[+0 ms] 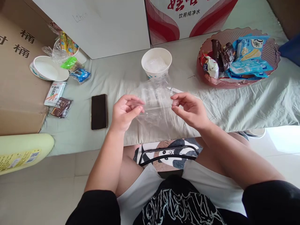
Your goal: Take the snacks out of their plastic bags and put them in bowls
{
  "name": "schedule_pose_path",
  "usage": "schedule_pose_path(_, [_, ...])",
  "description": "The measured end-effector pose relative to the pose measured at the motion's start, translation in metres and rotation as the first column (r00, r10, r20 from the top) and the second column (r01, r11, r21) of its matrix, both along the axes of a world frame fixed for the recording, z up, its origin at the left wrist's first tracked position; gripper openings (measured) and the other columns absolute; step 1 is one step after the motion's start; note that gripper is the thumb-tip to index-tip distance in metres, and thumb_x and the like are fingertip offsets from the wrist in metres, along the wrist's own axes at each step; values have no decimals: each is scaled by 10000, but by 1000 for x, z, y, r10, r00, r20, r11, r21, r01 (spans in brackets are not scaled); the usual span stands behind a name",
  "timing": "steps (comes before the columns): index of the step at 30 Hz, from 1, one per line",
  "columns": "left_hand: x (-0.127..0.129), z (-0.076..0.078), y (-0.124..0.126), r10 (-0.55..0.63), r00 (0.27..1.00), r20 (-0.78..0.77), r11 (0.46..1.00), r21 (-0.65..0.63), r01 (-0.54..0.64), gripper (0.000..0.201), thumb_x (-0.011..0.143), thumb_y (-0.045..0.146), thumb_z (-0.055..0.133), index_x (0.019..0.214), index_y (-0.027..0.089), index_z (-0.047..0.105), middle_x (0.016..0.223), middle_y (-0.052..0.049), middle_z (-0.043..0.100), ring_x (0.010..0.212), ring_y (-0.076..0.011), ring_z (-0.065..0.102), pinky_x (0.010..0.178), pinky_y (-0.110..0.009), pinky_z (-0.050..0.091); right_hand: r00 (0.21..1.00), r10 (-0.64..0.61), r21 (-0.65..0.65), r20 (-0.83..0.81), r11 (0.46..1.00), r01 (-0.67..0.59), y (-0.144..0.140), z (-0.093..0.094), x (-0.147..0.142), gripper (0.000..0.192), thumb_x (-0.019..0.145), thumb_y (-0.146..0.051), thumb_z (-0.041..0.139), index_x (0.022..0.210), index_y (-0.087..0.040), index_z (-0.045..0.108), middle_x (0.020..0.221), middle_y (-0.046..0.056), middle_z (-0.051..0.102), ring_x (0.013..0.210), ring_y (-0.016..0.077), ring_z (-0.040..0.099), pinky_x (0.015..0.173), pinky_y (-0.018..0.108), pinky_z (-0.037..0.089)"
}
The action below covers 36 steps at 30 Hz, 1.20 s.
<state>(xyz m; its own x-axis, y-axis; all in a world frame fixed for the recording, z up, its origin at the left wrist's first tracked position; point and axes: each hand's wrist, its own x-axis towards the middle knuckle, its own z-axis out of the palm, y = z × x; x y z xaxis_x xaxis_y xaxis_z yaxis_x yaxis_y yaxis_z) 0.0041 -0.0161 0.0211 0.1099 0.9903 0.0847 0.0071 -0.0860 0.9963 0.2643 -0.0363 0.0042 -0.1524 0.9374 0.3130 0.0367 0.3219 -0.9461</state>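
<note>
A thin, crinkled sheet of clear plastic film (156,100) is stretched between my two hands above the cloth. Whether it is a bag or a single layer, I cannot tell. My left hand (126,112) pinches its left side between thumb and fingers. On the opposite side, my right hand (188,109) grips the film with thumb and fingertips. Just beyond the film stands a white paper bowl (156,70) with something whitish and translucent inside. A slim white pen-like stick (174,90) lies behind my right fingers, partly hidden by them.
A black phone (99,112) lies left of my hands. Farther left are a tilted paper bowl (49,69) and several snack packets (62,107). At the right sits a pink basin (206,79) of snacks. Large boxes (117,28) line the back; a yellow-green container (25,151) is at front left.
</note>
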Motion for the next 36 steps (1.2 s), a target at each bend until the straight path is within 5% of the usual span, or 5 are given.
schedule_pose_path(16, [0, 5, -13, 166, 868, -469, 911, 410, 48, 149, 874, 344, 733, 782, 240, 787, 942, -87, 632, 924, -225, 642, 795, -368, 553, 911, -245, 221, 333, 959, 177, -13, 16, -6, 72, 889, -218, 590, 860, -277, 559, 912, 62, 710, 1035, 305, 694, 981, 534, 518])
schedule_pose_path(19, [2, 6, -17, 66, 936, -347, 956, 290, 40, 249, 877, 450, 732, 754, 235, 747, 1004, -97, 703, 1064, -266, 669, 933, -420, 565, 960, -143, -35, 242, 987, 156, -21, 20, -8, 44, 949, -292, 577, 948, -286, 533, 694, -6, 625, 650, 210, 648, 720, 426, 540])
schedule_pose_path(23, [10, 6, -19, 29, 996, -85, 996, -82, -36, 314, 858, 527, 748, 777, 228, 694, 671, -14, 655, 601, -163, 603, 598, -312, 543, 999, -9, -344, -51, 939, -9, -21, 21, -14, 316, 987, -524, 590, 1171, -291, 482, 634, -68, 542, 522, 162, 591, 599, 366, 511])
schedule_pose_path(30, [18, 4, -6, 162, 984, 71, 970, -195, -145, 341, 746, 501, 846, 738, 219, 654, 500, 61, 451, 443, -81, 378, 438, -237, 315, 975, 180, -501, -134, 836, -223, -6, 8, -17, 404, 768, -515, 828, 900, -219, 586, 688, -29, 602, 648, 143, 605, 628, 316, 490])
schedule_pose_path(36, [15, 2, -5, -78, 982, 169, 878, -455, 148, 421, 595, 460, 904, 844, 188, 699, 781, -29, 721, 665, -162, 665, 609, -283, 530, 989, 93, -472, -111, 871, -135, -6, 3, -18, 299, 849, -468, 727, 821, -224, 557, 645, -37, 579, 592, 107, 526, 579, 285, 431])
